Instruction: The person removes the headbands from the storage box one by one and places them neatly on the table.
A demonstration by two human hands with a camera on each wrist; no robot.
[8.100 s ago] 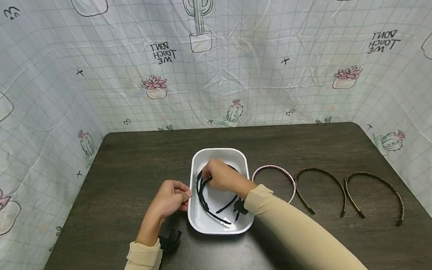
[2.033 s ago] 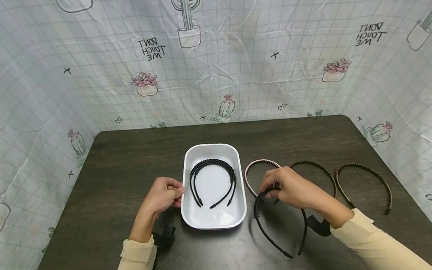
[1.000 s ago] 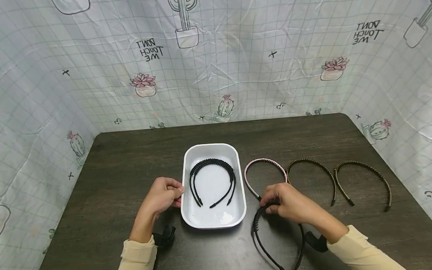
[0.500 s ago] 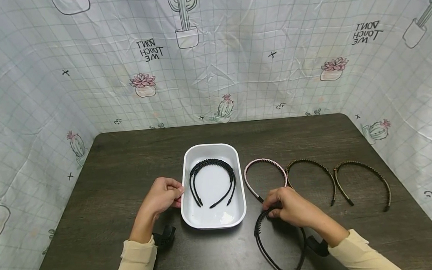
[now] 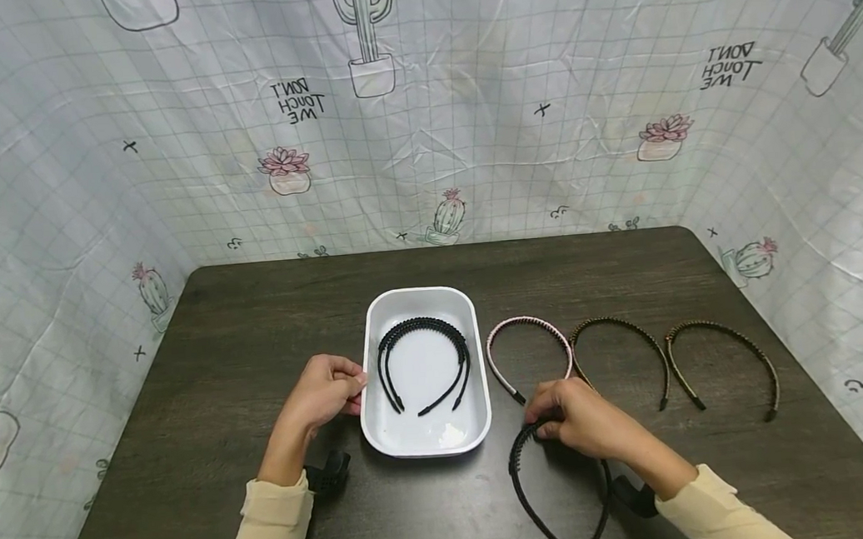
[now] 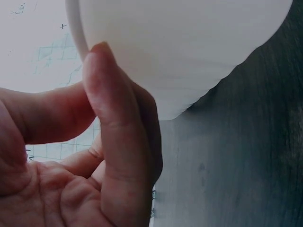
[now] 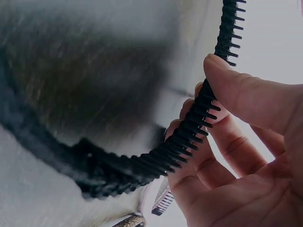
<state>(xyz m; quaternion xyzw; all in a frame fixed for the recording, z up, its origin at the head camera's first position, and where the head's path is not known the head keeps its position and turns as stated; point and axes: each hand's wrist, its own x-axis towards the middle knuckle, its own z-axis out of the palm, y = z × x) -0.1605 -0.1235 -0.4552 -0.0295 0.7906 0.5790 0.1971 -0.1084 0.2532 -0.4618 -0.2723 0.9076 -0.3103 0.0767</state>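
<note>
My left hand [image 5: 327, 391] pinches the left rim of a white tray [image 5: 428, 441] between thumb and fingers. Up close in the left wrist view, the thumb tip lies right at the tray's edge. Inside the tray lie two black headbands [image 5: 424, 323], nested together with their ends toward me. To the right of the tray, my right hand [image 5: 580, 418] holds another black headband [image 5: 515, 456] by its top curve, its ends pointing toward the near table edge. The right wrist view shows comb-like teeth along this black headband [image 7: 189, 130], between thumb and fingers.
A pink headband [image 5: 528, 319] lies beside the tray, partly behind the right hand. Farther right are two gold-brown headbands, one in the middle [image 5: 619, 320] and one at the end [image 5: 736, 332]. A patterned curtain [image 5: 422, 136] surrounds the dark table [image 5: 292, 313].
My right hand was in the tray, came out with a black headband, and carried it right and then toward me, down in front of the pink one. The left hand stays on the rim.
</note>
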